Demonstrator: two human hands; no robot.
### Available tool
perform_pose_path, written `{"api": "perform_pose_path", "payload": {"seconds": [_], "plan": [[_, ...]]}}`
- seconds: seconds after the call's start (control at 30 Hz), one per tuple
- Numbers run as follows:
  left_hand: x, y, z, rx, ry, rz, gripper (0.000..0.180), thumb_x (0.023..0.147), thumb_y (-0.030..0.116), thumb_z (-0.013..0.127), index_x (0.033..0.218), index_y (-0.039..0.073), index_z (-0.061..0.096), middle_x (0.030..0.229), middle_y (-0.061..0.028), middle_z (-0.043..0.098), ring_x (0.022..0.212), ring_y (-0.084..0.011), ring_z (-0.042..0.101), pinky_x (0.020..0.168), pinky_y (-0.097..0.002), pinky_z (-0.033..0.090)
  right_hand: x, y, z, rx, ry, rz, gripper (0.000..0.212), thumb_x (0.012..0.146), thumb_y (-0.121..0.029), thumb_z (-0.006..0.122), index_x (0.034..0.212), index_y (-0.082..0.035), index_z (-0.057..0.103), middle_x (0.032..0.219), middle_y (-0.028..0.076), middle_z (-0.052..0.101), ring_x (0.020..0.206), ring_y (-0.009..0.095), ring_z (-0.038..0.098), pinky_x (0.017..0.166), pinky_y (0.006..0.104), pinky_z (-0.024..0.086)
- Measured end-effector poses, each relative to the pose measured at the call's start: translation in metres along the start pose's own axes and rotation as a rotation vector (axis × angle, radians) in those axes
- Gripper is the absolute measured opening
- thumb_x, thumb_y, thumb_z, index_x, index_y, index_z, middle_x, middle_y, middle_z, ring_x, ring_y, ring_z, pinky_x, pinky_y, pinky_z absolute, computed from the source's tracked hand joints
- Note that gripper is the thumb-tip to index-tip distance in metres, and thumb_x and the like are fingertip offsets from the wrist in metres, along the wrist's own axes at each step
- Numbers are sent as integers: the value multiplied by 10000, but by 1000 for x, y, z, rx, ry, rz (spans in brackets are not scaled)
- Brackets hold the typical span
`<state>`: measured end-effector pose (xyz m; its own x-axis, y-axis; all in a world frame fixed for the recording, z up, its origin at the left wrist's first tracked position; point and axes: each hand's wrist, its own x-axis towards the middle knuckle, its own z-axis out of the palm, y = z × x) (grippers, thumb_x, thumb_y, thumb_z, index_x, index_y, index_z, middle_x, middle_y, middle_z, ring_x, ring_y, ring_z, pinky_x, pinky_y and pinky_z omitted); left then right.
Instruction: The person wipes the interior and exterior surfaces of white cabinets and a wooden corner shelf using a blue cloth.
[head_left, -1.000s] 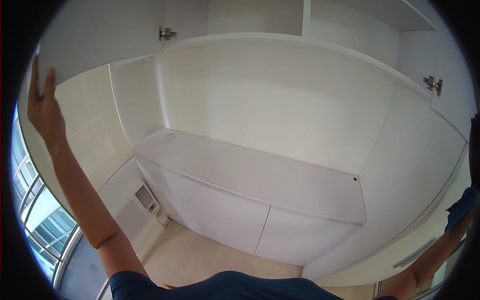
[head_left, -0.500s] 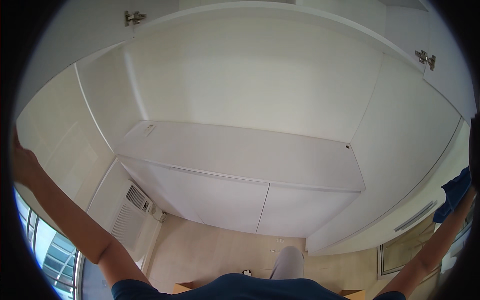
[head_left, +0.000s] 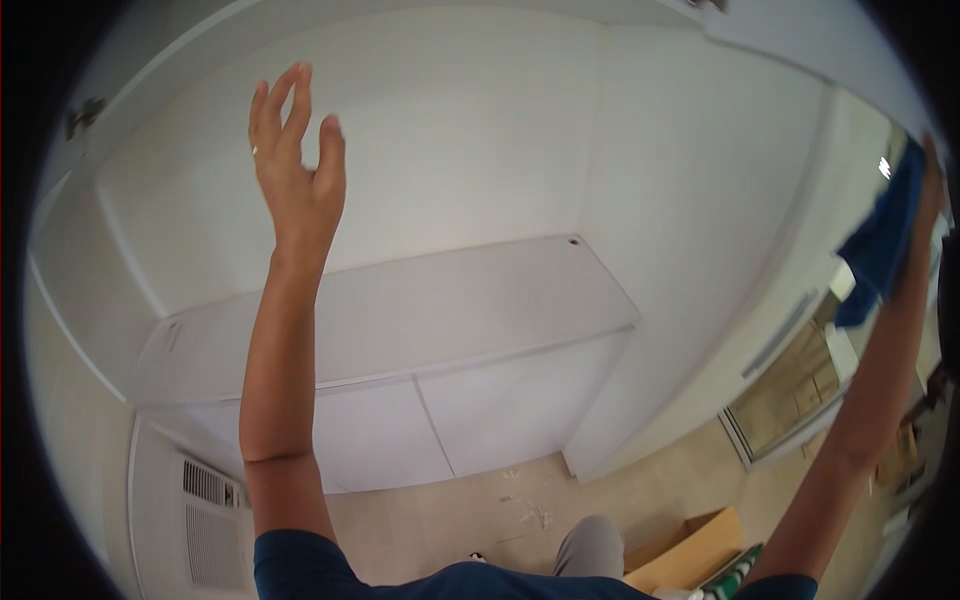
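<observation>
My left hand (head_left: 298,170) is raised in front of the pale back panel (head_left: 470,130), fingers apart and nothing in them, with a ring on one finger. At the far right my right hand (head_left: 930,185) is up by the edge of a white cabinet door (head_left: 800,45). A dark blue cloth (head_left: 885,235) hangs from that hand, its lower end loose along the forearm. The fingers of this hand are partly lost in the dark rim of the picture.
Below runs a white cabinet (head_left: 470,310) with a flat top and a small round hole. Two hinges show; one hinge (head_left: 85,117) is upper left. An air conditioner (head_left: 212,530) sits low left. An open cardboard box (head_left: 690,550) stands on the floor at lower right.
My left hand has come from the far left edge to up in front of the panel. My right hand has risen with the blue cloth. The view has turned right.
</observation>
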<state>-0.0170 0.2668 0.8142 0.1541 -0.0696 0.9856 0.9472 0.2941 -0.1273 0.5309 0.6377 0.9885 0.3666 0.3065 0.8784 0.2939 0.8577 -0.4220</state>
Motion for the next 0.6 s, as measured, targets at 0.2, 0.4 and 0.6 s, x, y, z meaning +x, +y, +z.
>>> {"api": "perform_pose_path", "payload": {"seconds": [0.2, 0.4, 0.6], "plan": [[133, -39, 93, 312, 199, -1, 654, 898, 330, 594, 1394, -35, 373, 1371, -208, 460, 1282, -406, 399, 1069, -432, 323, -85, -47, 28, 189, 114, 171, 383, 892, -366, 651, 841, 12, 672, 824, 94, 638, 744, 125, 562, 696, 272, 456], [208, -113, 104, 310, -282, -555, 969, 857, 579, 549, 1457, -65, 144, 1349, -268, 459, 1220, -416, 478, 1035, -416, 373, -73, -71, -4, 360, -32, 366, 317, 941, -301, 609, 861, 5, 584, 775, -15, 523, 728, 67, 492, 665, 219, 419], [201, -93, 110, 529, -572, -553, 702, 859, 485, 531, 1436, 129, 348, 1066, -166, 652, 960, -373, 626, 806, -466, 500, -130, -73, -29, 158, -533, 742, 235, 873, -203, 696, 1008, -25, 622, 895, 10, 599, 794, 89, 519, 717, 241, 446]]}}
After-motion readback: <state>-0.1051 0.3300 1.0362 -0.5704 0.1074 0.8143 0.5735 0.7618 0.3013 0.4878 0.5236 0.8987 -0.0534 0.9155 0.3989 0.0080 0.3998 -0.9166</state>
